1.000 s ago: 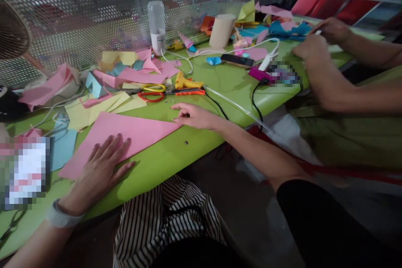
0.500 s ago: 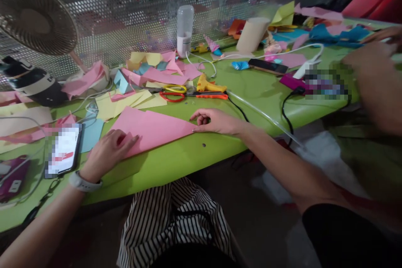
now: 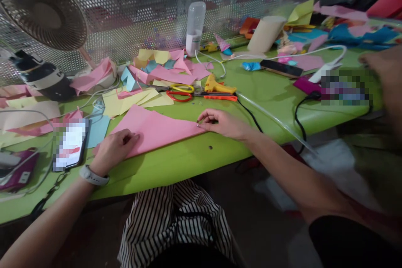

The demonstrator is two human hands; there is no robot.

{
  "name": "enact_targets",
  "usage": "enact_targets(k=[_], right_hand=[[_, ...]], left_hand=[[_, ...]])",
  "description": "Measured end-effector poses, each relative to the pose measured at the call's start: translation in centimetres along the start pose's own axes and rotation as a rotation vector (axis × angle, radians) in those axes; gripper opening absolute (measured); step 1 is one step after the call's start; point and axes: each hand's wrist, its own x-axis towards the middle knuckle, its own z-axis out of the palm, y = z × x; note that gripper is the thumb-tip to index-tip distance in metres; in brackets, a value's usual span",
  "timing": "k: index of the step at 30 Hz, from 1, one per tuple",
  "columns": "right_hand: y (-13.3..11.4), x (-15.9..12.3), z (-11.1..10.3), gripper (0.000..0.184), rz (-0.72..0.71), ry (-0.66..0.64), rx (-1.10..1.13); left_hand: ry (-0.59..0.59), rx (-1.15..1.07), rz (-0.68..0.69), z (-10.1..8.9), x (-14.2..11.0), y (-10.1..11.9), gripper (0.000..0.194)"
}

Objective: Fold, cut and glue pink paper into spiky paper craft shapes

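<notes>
A folded sheet of pink paper (image 3: 163, 130) lies on the green table near its front edge, tapering to a point on the right. My right hand (image 3: 218, 123) pinches that pointed corner between thumb and fingertips. At the other end my left hand (image 3: 114, 148), fingers curled, grips the paper's lower left part with the thumb laid along it; its left corner is partly hidden beneath. Just behind the paper are scissors (image 3: 179, 96) with red and yellow handles and a yellow glue gun (image 3: 216, 85).
A phone (image 3: 70, 144) lies beside my left wrist. Paper scraps (image 3: 132, 100), a fan (image 3: 47, 8) and a dark bottle (image 3: 44, 77) stand or lie behind. To the right are a clear rod (image 3: 273, 119), a purple power strip (image 3: 307, 86) and another person's arm (image 3: 389, 79).
The view has shifted slightly, so everything sits a little further right. Both hands keep their places on the pink paper. The other person's arm has moved at the right.
</notes>
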Motion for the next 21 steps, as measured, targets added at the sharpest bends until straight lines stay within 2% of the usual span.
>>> enact_targets(k=[7, 14, 21], right_hand=[[0.38, -0.27, 0.37, 0.032, 0.041, 0.008, -0.021], [0.31, -0.29, 0.62, 0.029, 0.043, 0.059, -0.088], [-0.19, -0.44, 0.59, 0.026, 0.037, 0.054, -0.13]], left_hand=[[0.045, 0.004, -0.009, 0.42, -0.18, -0.12, 0.039], [0.025, 0.001, -0.005, 0.21, -0.16, 0.11, 0.035], [0.02, 0.045, -0.008, 0.01, -0.2, 0.38, 0.034]])
